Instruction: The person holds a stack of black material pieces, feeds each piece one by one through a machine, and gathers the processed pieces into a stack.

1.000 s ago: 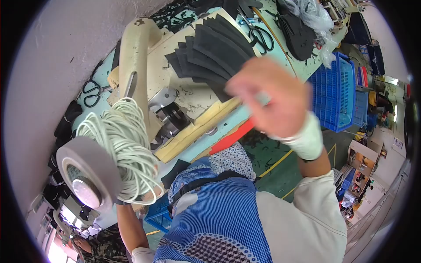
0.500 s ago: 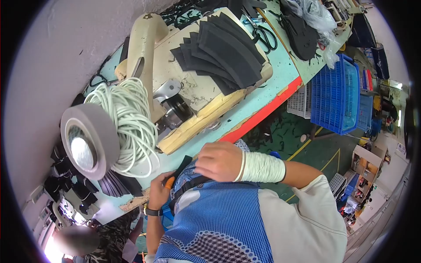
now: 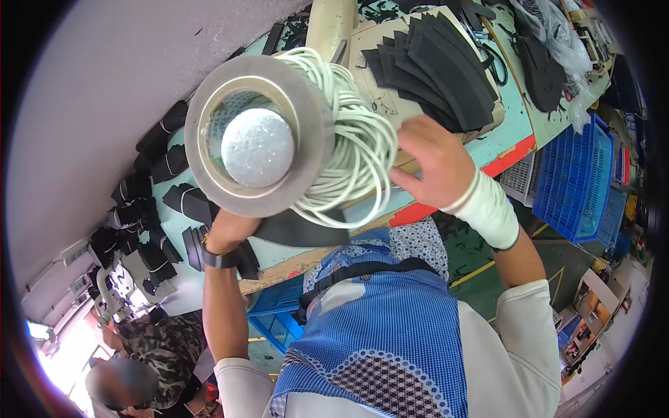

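My left hand (image 3: 233,228), wearing a dark watch, is partly hidden under a roll of tape (image 3: 310,139). It appears closed on the end of a black curved sheet piece (image 3: 306,232) at the table's near edge. My right hand (image 3: 440,164), its wrist wrapped in white, is raised beside a bundle of pale cord (image 3: 362,150). Thumb and fingers are apart there, though the cord partly covers the fingertips. Behind the cord stands a cream-coloured machine (image 3: 331,28). Fanned black curved pieces (image 3: 449,73) lie on its board.
Tied black bundles (image 3: 185,202) line the table at left. Scissors (image 3: 496,66) lie behind the fanned pieces, with a clear plastic bag (image 3: 557,38) farther right. Blue crates (image 3: 575,184) stand right of the table. Another person (image 3: 164,355) is at lower left.
My right hand has risen from my lap to beside the cord. My left hand has moved forward under the tape roll with the black piece. The camera view has shifted.
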### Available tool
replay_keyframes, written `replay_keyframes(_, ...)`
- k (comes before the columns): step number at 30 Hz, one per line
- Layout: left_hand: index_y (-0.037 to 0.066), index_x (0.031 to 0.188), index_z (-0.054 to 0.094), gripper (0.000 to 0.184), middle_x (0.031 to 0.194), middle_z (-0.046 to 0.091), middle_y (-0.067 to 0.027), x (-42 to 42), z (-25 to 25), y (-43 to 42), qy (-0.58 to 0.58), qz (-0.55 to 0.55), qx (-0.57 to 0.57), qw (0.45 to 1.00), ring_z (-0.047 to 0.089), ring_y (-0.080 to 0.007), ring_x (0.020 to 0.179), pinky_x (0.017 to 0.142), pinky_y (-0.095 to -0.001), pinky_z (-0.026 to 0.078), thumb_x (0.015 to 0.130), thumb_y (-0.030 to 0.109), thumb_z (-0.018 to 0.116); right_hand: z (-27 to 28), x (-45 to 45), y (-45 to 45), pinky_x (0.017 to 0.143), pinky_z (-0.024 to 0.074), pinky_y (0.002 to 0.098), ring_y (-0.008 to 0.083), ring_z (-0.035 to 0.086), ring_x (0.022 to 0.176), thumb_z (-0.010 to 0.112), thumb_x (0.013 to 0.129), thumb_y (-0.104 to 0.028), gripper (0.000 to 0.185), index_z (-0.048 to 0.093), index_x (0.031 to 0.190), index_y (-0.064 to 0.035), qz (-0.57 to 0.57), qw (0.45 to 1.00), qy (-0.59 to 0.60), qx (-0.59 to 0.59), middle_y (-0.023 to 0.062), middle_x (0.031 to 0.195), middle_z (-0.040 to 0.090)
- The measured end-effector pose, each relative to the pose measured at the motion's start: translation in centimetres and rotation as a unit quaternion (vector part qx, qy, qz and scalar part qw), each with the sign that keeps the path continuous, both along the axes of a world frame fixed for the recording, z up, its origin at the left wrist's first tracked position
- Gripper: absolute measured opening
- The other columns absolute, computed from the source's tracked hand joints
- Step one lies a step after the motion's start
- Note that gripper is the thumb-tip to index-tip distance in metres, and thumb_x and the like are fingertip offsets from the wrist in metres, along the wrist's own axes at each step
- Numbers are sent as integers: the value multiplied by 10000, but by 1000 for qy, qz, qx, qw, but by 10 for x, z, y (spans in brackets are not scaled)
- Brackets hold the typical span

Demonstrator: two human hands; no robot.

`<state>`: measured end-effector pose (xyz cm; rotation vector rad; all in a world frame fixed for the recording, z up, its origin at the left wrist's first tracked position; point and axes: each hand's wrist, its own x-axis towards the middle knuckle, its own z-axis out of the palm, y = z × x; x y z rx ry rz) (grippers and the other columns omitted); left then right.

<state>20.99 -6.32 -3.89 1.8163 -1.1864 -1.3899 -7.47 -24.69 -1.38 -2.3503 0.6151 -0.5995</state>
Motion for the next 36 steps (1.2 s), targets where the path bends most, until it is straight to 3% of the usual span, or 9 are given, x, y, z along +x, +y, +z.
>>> replay_keyframes(6, 66, 1223, 572, 339, 1211, 584, -111, -15, -36, 14, -132, -112, -114, 978, 551, -272, 1109, 965, -389, 412, 891, 127, 611, 17, -11, -32, 686, 512, 409, 318, 618, 710, 692, 783, -112, 89, 670, 825, -36, 63, 988, 75, 119, 126, 778, 637)
replay_keyframes(9, 63, 1149, 583, 286, 1119, 587, -111, -4, -18, 9, -53, -35, -83, 995, 553, -270, 1028, 895, -391, 413, 871, 129, 605, 68, -34, -40, 665, 513, 350, 267, 614, 706, 686, 746, 46, 150, 700, 878, -24, -167, 970, -3, -176, 111, 841, 673)
replay_keyframes(13, 60, 1051, 598, 218, 996, 591, -111, 8, -23, -6, -101, -45, -129, 985, 556, -266, 921, 802, -394, 415, 845, 130, 598, 24, -20, -47, 720, 519, 364, 285, 619, 810, 756, 736, -125, 180, 706, 886, -37, -76, 972, 68, -212, 111, 869, 657)
replay_keyframes(17, 59, 726, 639, 220, 556, 613, -69, 3, -28, -8, -445, -253, -313, 800, 602, -199, 529, 494, -364, 446, 855, 210, 547, -5, 10, -16, 724, 515, 375, 294, 618, 806, 742, 747, -141, 174, 697, 878, -37, 36, 999, 34, 22, 116, 861, 652)
replay_keyframes(20, 46, 989, 646, 192, 868, 663, -101, -1, -32, 33, -156, -116, -118, 974, 641, -212, 802, 733, -353, 500, 916, 213, 588, 25, -19, -26, 700, 509, 377, 295, 617, 768, 716, 765, -92, 126, 690, 872, -30, 16, 997, 47, 65, 128, 827, 651)
replay_keyframes(24, -5, 859, 612, 154, 569, 566, -38, -55, 33, 13, 203, 27, 223, 953, 495, -77, 428, 394, -218, 362, 931, 132, 611, 80, -35, -45, 671, 500, 371, 278, 617, 727, 714, 748, -7, 86, 685, 822, -39, -161, 962, -75, -206, 108, 773, 654)
replay_keyframes(28, -15, 1083, 621, 206, 880, 684, -82, -121, 39, 4, 396, -37, 145, 906, 625, -94, 712, 604, -213, 500, 932, 125, 629, 17, -34, -64, 902, 466, 438, 316, 586, 1022, 800, 715, -325, 427, 676, 961, 2, -77, 981, 126, -128, 164, 1034, 639)
replay_keyframes(31, 0, 1202, 563, 312, 1090, 649, -93, -154, 41, -20, 405, -60, 108, 906, 620, -128, 909, 717, -255, 522, 934, 151, 616, 7, -18, -77, 1125, 232, 526, 537, 287, 1322, 774, 524, -726, 1310, 224, 1484, -25, -247, 915, 292, -132, 371, 1410, 302)
replay_keyframes(36, -35, 1301, 460, 428, 1304, 509, -169, -191, 36, -71, 447, 203, -9, 871, 523, -233, 1158, 979, -415, 444, 988, 254, 508, 10, -5, -105, 1129, 266, 479, 502, 300, 1357, 735, 518, -773, 1440, 30, 1518, -15, -259, 847, 462, 57, 401, 1450, 249)
